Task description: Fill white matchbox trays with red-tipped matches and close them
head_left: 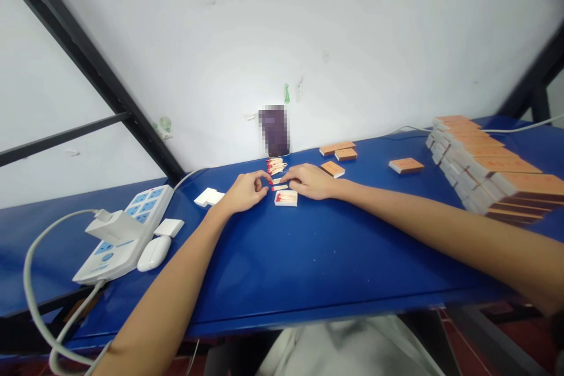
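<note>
My left hand (247, 191) rests on the blue table, its index finger and thumb apart, with the index fingertip at the red heads of a few loose matches (278, 180). Across from it, my right hand (311, 181) has its index finger stretched to the plain ends of the same matches, its other fingers bent. Just behind lies a pile of red-headed matches (277, 166). A white matchbox tray (287, 202), partly filled with matches, sits in front, close to my right hand. Neither hand lifts anything.
Orange matchbox covers (332, 169) lie right of my hands, one (406, 165) farther off. Stacked matchboxes (502, 164) fill the right end. White trays (207, 196), a power strip (127, 235) and an earphone case (154, 253) lie left. A phone (276, 132) leans on the wall.
</note>
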A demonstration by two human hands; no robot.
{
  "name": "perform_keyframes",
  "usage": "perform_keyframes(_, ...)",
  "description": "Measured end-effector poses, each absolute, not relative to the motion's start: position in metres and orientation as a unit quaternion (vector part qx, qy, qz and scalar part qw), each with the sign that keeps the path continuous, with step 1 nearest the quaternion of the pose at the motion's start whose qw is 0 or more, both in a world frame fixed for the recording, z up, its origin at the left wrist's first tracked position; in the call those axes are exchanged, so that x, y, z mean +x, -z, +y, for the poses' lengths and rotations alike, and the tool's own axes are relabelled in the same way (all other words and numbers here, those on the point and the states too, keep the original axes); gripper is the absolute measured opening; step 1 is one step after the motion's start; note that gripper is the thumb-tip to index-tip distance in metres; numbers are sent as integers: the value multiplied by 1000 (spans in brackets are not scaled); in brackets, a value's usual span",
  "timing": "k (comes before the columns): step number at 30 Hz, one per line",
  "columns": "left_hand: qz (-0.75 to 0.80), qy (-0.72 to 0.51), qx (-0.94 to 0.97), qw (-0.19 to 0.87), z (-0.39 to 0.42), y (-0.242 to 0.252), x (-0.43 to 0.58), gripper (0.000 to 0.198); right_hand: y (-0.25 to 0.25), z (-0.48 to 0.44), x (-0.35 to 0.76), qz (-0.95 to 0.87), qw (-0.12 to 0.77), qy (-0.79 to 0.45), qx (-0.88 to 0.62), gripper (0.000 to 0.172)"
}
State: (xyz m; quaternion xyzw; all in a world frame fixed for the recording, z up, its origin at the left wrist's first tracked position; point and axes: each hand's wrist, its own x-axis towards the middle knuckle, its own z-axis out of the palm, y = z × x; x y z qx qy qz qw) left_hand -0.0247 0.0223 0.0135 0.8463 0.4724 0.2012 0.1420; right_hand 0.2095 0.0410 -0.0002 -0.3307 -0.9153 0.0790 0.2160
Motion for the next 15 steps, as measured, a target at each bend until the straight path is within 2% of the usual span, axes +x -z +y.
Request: perform_keyframes(15, 473, -198, 848, 136, 24, -12, -25, 26, 2, 43, 210, -917, 221, -79, -323, 40)
